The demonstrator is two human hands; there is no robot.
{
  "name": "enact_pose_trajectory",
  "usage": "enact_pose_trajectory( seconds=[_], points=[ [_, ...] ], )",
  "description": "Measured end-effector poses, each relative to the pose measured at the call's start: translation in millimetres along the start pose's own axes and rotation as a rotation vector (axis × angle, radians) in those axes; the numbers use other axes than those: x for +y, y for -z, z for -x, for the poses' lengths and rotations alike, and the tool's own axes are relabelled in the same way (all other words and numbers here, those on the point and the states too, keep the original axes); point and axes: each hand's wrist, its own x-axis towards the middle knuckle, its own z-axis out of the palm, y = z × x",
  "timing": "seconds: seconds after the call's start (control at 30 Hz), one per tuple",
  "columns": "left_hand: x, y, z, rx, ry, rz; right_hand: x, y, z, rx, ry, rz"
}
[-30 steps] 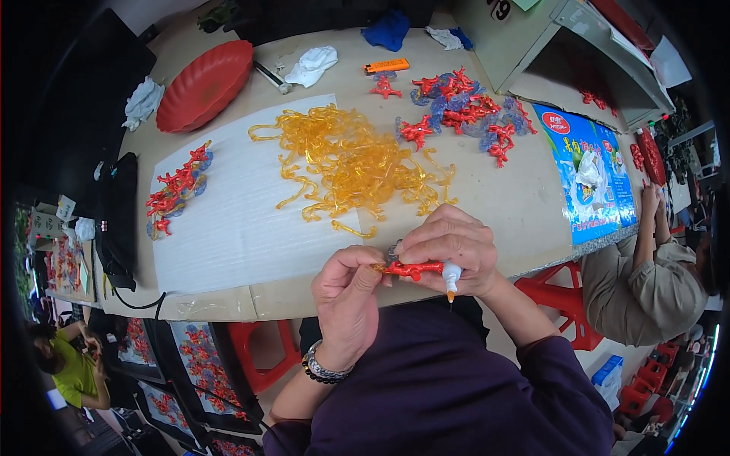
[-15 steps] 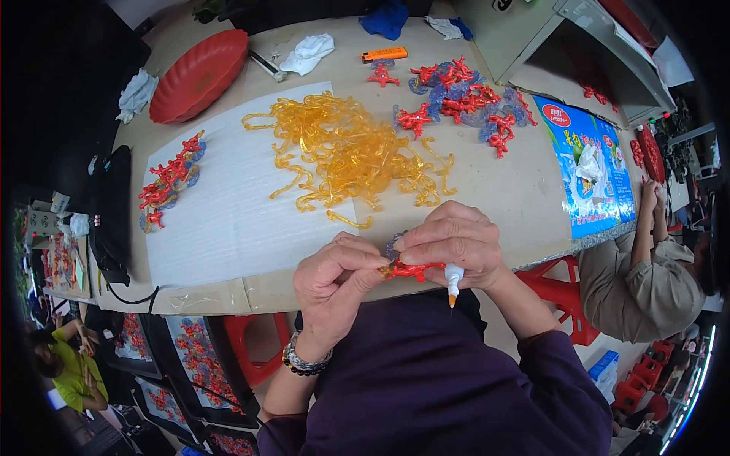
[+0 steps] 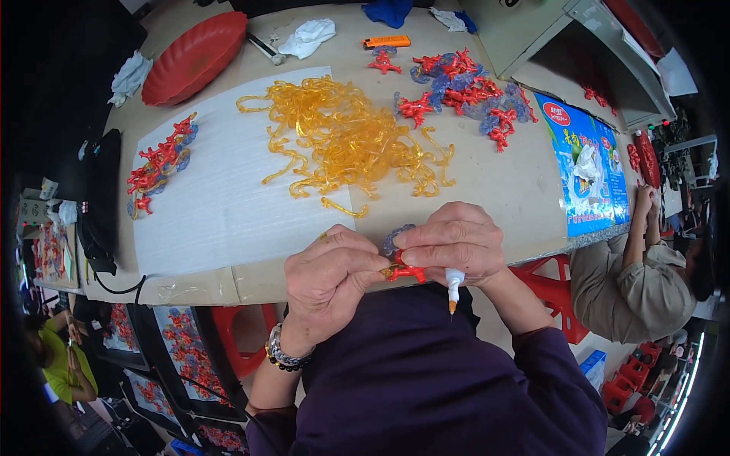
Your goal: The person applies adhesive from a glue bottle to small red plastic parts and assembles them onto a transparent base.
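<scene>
Above the table's near edge, my right hand (image 3: 462,242) grips a small red plastic figure (image 3: 409,272) with a translucent purple part (image 3: 392,239) on it. The same hand also keeps a white bottle (image 3: 454,279) with an amber needle tip, pointing down below the fingers. My left hand (image 3: 327,275) is closed in a pinch at the figure's left end, on a small amber plastic piece (image 3: 387,272) mostly covered by the fingertips. Beyond both hands spreads a heap of curly amber plastic pieces (image 3: 350,148), partly on a white sheet (image 3: 220,220).
Red and purple figures (image 3: 471,95) are piled at the back right; more figures (image 3: 161,161) line the sheet's left side. Behind lie a red dish (image 3: 196,61), a hammer (image 3: 266,49), a white cloth (image 3: 307,38) and an orange utility knife (image 3: 386,42). A person (image 3: 631,266) sits at the right.
Both hands stay together at the red figure, with the left fingers shifting slightly against it. The whole view has moved a little, and nothing has been let go.
</scene>
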Motion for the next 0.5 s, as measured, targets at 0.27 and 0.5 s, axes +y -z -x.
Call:
enact_pose_trajectory(
  seconds=[0.27, 0.5],
  points=[
    [4.7, -0.9, -1.0, -0.009, -0.027, -0.071, -1.1, 0.1, 0.3, 0.002, 0.03, 0.045],
    [-0.8, -0.2, 1.4, -0.024, -0.075, -0.17, 4.7, -2.2, -2.4, 0.019, 0.009, 0.031]
  ],
)
